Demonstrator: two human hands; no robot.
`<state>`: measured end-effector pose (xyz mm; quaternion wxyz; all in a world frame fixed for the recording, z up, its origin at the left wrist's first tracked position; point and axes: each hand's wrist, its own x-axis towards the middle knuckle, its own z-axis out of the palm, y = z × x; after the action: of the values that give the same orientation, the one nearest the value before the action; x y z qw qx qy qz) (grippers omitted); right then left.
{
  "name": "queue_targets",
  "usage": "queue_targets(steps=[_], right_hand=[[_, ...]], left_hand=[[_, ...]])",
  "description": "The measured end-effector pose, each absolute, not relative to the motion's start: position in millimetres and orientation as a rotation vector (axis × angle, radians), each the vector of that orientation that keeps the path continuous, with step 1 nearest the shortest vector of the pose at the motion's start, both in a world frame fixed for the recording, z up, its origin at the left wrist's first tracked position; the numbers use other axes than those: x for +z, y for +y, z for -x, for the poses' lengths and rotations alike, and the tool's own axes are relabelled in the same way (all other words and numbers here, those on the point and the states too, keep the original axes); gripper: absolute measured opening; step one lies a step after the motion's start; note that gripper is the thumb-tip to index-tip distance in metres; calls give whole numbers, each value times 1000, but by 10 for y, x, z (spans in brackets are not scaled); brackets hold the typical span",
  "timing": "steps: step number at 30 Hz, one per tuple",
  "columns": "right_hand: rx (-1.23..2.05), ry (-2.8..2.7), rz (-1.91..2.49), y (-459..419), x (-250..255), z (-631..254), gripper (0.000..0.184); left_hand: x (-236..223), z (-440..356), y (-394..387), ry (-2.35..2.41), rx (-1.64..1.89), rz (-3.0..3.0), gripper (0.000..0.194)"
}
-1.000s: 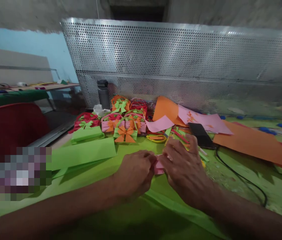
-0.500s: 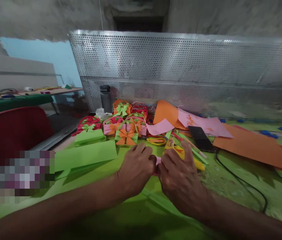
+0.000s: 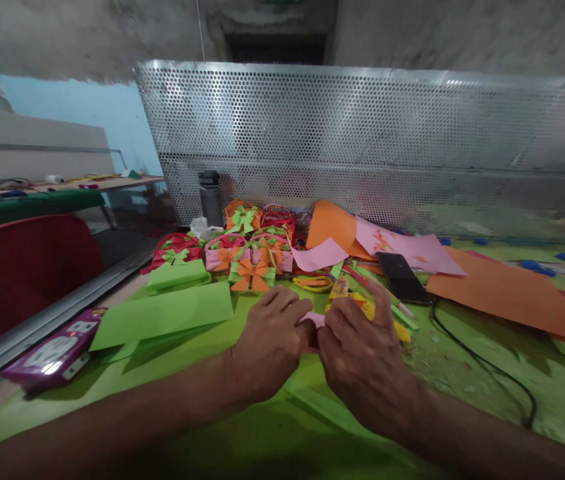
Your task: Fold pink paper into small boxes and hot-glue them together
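Note:
A small piece of pink paper (image 3: 315, 321) shows in the gap between my two hands, mostly hidden by the fingers. My left hand (image 3: 275, 340) is closed on its left end. On the other end, my right hand (image 3: 362, 353) grips with the thumb and curled fingers, while one finger points up. Below the hands lie light green paper strips (image 3: 322, 407) on the green tabletop (image 3: 187, 440). Just beyond the right hand are yellow-handled scissors (image 3: 362, 303), partly covered by it. Several small paper bags with bows (image 3: 252, 272) stand behind the left hand.
Folded green paper (image 3: 167, 313) and a purple box (image 3: 57, 353) lie at left. A dark bottle (image 3: 211, 200) stands before a perforated metal panel (image 3: 312, 133). Rightward are a phone (image 3: 402, 279), orange sheets (image 3: 517, 290), a pink sheet (image 3: 407, 247) and a black cable (image 3: 492, 363).
Both hands keep their hold on the pink paper, with only a slight shift of the fingers. A bit more pink shows between them. The view has moved very slightly.

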<state>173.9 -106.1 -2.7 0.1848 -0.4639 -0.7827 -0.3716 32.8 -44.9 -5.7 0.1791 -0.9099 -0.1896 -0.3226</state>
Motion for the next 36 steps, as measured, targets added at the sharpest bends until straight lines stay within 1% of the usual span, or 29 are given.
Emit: queue_targets(steps=[3,14,18,26,33,36], right_hand=[[-1021,-2200,1305,-1068,-16,-1736,24],[-1095,-2198,1323,-1083,-12,-1711,18],[-1093,-2200,1351,-1082,-32,-1731,18],[-1096,-2182,1388,-1100,-65,-1735,19],[-1076,-2169,1342,-1095,-24,-1719,21],[-1083,-2165,1320,-1098,-24,-1710,22]], left_hand=[[-63,-328,-440,-518,-974,2598,17],[-76,-328,-415,-572,-890,2579,15],[-82,-298,-381,-591,-883,2575,11],[-95,-267,-355,-622,-879,2566,10],[-127,-291,-378,-537,-1009,2542,11],[-125,-296,-403,-510,-1011,2512,10]])
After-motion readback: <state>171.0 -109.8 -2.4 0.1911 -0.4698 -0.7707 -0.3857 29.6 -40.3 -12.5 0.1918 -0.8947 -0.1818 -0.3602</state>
